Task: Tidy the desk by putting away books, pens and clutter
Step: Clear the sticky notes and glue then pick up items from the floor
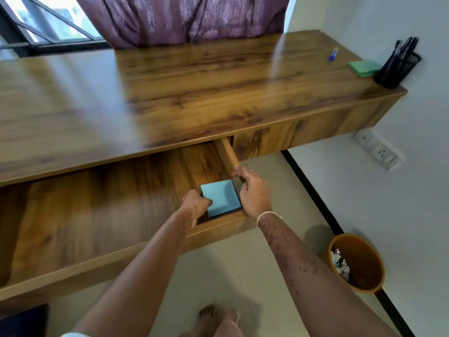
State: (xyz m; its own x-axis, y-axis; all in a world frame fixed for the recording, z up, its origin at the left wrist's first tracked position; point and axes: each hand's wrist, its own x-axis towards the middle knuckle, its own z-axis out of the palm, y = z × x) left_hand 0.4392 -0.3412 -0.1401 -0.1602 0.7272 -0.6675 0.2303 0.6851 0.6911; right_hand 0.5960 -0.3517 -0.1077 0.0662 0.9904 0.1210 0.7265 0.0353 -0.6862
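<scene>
Our left grip (196, 205) pinches a light-blue square paper pad (222, 197) inside the open wooden drawer (218, 224). Our right grip (254, 194) curls round the drawer's right wall.

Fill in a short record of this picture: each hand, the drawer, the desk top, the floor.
left hand: grips the blue pad by its left edge
right hand: at the drawer right wall, beside the pad; grip unclear
drawer: open, blue pad inside
desk top: blue pen, green pad, black pen holder
floor: orange bin with rubbish
</scene>
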